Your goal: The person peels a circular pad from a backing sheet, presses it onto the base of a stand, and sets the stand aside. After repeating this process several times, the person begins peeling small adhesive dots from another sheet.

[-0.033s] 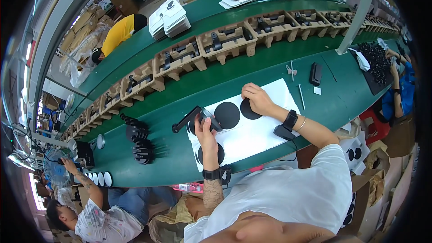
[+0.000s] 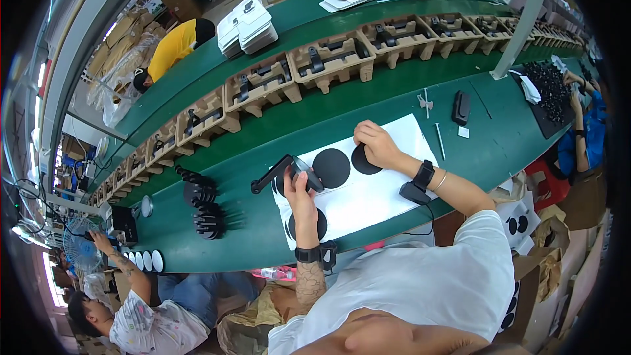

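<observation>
My left hand point(image 2: 301, 198) is wrapped round a black stand point(image 2: 265, 179) with a round base and a jointed arm pointing left. Its base is tilted above the left part of a white sheet point(image 2: 374, 202). On that sheet, the fingers of my right hand point(image 2: 376, 144) are pinched at the upper edge of a black round pad point(image 2: 361, 162); the fingertips are partly hidden. Between my hands lies another black round pad point(image 2: 331, 169). A further pad point(image 2: 322, 225) is partly covered by my left wrist.
Several black stand parts point(image 2: 209, 218) stand left on the green table point(image 2: 263, 250). Beyond runs a row of cardboard trays point(image 2: 332, 66) with black parts. Right are a screwdriver point(image 2: 440, 142), a black case point(image 2: 461, 108) and a metal post point(image 2: 519, 33). A co-worker point(image 2: 158, 319) sits left.
</observation>
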Available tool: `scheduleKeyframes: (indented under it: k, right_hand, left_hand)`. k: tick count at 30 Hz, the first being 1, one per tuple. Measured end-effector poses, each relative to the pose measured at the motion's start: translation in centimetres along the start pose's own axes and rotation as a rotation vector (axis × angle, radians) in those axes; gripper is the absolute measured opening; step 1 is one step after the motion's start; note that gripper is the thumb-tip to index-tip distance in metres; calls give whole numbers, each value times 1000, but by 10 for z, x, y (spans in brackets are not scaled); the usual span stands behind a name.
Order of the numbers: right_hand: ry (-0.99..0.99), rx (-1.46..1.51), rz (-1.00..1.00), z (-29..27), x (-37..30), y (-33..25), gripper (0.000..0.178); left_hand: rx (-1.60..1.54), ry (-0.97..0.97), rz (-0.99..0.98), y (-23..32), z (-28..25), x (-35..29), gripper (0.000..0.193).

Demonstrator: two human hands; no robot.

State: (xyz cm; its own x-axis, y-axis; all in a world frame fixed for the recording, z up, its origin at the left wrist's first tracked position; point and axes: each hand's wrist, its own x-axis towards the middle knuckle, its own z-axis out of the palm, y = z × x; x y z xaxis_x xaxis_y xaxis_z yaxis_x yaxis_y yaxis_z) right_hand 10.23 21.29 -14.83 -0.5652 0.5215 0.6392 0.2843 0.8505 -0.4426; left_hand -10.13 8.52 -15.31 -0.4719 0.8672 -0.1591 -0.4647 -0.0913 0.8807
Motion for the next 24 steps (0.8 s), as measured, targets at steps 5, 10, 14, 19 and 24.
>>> scheduleKeyframes:
  k: [5,10,14,19,24]
  right_hand:
    - [307,481,364,1,-9,29,18]
    - [633,1156,494,-23,-5,53,12]
    - [557,1110,484,-58,8,-94,9]
    - [309,1296,535,-53,-14,-178,18]
    - [215,1486,677,-43,-6,-198,15]
  left_hand:
    - [-12,18,11,6,0,-3,49]
    - [-103,-96,0,13,-5,-15,58]
    - [-359,-262,-21,40,-1,-53,63]
    - [-447,-326,54,75,36,-100,72]
    - [-327,-312,174,82,39,-116,74]
